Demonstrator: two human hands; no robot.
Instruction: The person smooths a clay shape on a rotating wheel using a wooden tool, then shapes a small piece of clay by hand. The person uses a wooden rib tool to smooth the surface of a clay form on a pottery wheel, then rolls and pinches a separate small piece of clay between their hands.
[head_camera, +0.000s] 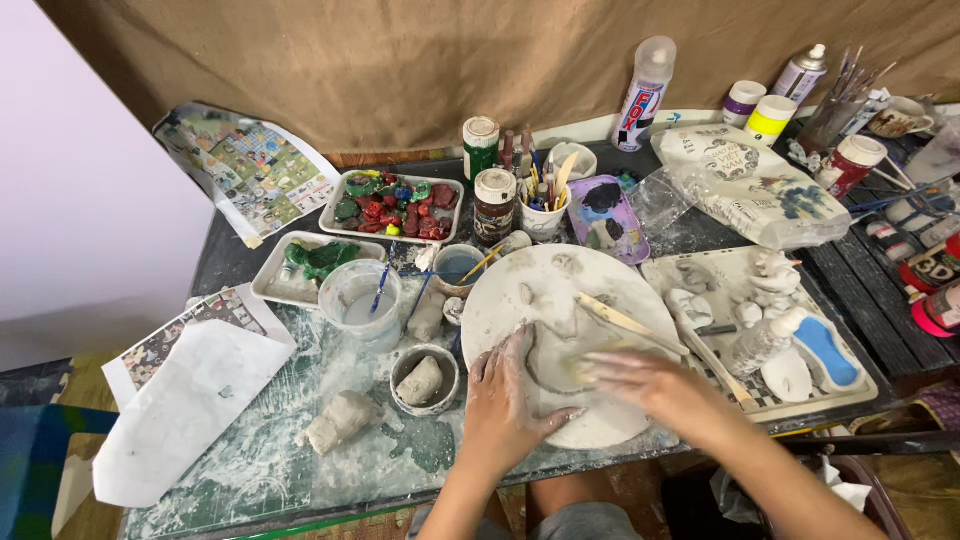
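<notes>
Resting flat and unclenched on a round clay slab (560, 300), left hand (503, 393) and blurred right hand (640, 385) work at a clay-smeared, cluttered table (260, 450).

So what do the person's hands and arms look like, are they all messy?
Yes, messy. The left hand is smeared with pale grey clay across its back and fingers. The right hand is blurred but shows the same pale smears. Both forearms are bare: no sleeves, gloves, rings, watch or bracelets can be seen.

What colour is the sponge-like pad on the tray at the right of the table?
Blue pad, seen in the head view.
</notes>
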